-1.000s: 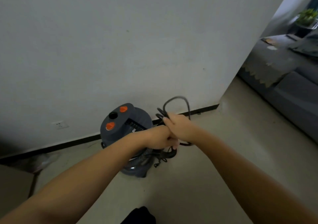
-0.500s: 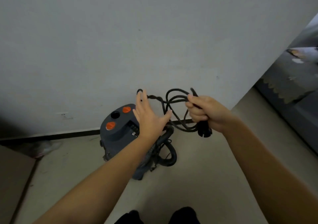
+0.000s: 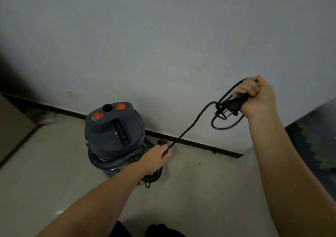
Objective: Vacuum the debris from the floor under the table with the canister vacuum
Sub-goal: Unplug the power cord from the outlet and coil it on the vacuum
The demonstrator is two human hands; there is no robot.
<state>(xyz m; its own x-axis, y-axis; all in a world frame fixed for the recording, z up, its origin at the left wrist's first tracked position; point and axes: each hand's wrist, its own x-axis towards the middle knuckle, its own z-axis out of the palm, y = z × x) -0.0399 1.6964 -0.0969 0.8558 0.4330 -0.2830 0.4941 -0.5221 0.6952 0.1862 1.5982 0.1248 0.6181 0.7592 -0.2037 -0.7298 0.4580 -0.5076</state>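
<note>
A dark grey canister vacuum (image 3: pixel 112 131) with two orange knobs stands on the floor by the wall. Its ribbed hose (image 3: pixel 116 161) coils round its base. My right hand (image 3: pixel 258 98) is raised at the right and grips several loops of the black power cord (image 3: pixel 192 124) together with the plug (image 3: pixel 231 109). From there the cord runs taut down to my left hand (image 3: pixel 156 158), which grips it low beside the vacuum's right side.
A white wall with a black baseboard (image 3: pixel 200 144) runs behind the vacuum. A wall socket (image 3: pixel 71 94) sits low at the left. A brown board (image 3: pixel 12 127) lies at the far left, a dark sofa edge (image 3: pixel 316 145) at the right.
My right hand has lifted the cord bundle up and to the right. My left hand, open half a second ago, has dropped beside the vacuum and now grips the cord, which is pulled straight.
</note>
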